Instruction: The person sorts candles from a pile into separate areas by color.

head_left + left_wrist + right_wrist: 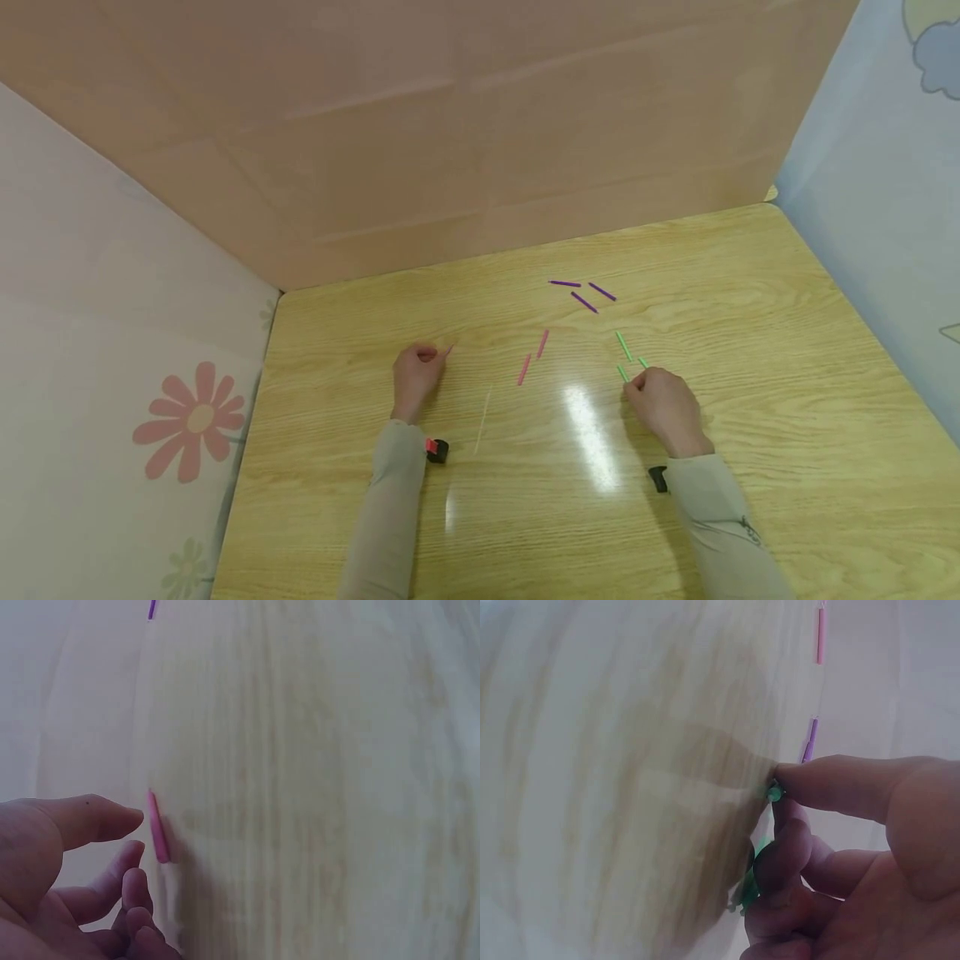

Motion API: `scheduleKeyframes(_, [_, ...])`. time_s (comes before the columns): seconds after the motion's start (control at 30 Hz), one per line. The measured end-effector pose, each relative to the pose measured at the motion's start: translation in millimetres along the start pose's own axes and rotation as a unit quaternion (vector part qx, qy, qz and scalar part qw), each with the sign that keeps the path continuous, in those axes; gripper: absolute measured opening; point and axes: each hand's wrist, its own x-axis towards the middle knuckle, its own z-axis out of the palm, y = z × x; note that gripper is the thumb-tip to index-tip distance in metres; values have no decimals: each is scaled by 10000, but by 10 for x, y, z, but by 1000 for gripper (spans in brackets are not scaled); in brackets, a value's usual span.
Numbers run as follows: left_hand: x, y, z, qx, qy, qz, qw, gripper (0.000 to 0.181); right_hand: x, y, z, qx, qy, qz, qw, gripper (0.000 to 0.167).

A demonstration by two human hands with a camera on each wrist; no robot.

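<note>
In the head view my left hand (417, 379) is low over the left part of the table, beside a thin pink stick (450, 350). The left wrist view shows this pink stick (159, 829) just past the fingertips, with a gap between thumb and index finger. On the right, my right hand (666, 407) is at a small group of green sticks. Its thumb and index finger pinch a green stick (775, 793), seen end-on in the right wrist view. Another green stick (623, 346) lies just beyond the hand; part of the group is hidden behind the fingers.
Two pink sticks (542, 343) lie between the hands on the wooden table (525, 517). Farther back are three purple sticks (584, 302). A brown panel (480, 167) stands along the far edge, with patterned walls at left and right.
</note>
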Motion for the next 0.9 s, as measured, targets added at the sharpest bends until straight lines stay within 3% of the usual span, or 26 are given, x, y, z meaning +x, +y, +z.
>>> scheduleKeyframes(0.5, [55, -47, 31, 553, 47, 188, 9983, 17, 19, 21, 8, 34, -6, -9, 10000, 33])
scheduleKeyframes(0.9, [70, -32, 7, 759, -177, 143, 9969, 17, 9, 21, 8, 45, -16, -11, 10000, 33])
